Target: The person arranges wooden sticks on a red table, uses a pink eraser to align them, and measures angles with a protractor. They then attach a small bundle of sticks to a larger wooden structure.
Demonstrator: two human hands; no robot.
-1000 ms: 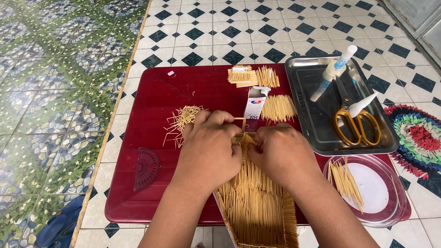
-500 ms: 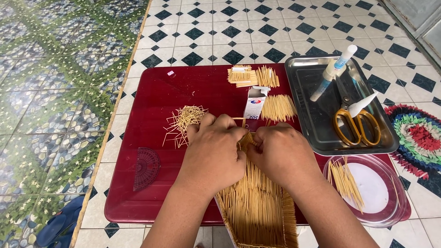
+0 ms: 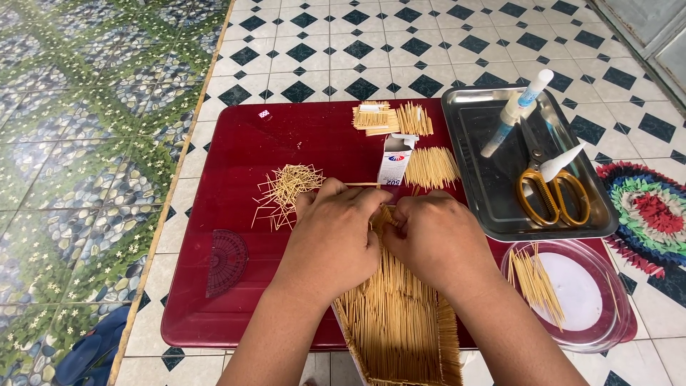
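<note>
My left hand (image 3: 330, 236) and my right hand (image 3: 436, 239) are pressed together over the top end of a flat panel made of many glued toothpicks (image 3: 404, 322). The fingers of both hands pinch the panel's upper tip, which is mostly hidden under them. The panel lies on a dark red board (image 3: 236, 157) and reaches down past its near edge. A loose tangle of toothpicks (image 3: 286, 189) lies just left of my left hand.
Behind my hands stand a small white carton (image 3: 395, 161) and neat toothpick bundles (image 3: 431, 166). A steel tray (image 3: 471, 121) on the right holds yellow-handled scissors (image 3: 552, 193) and a glue tube (image 3: 514, 111). A clear lid with toothpicks (image 3: 572, 293) sits near right. A dark protractor (image 3: 226, 261) lies left.
Both hands have stayed on the panel's top end, with only small finger shifts; nothing else has moved.
</note>
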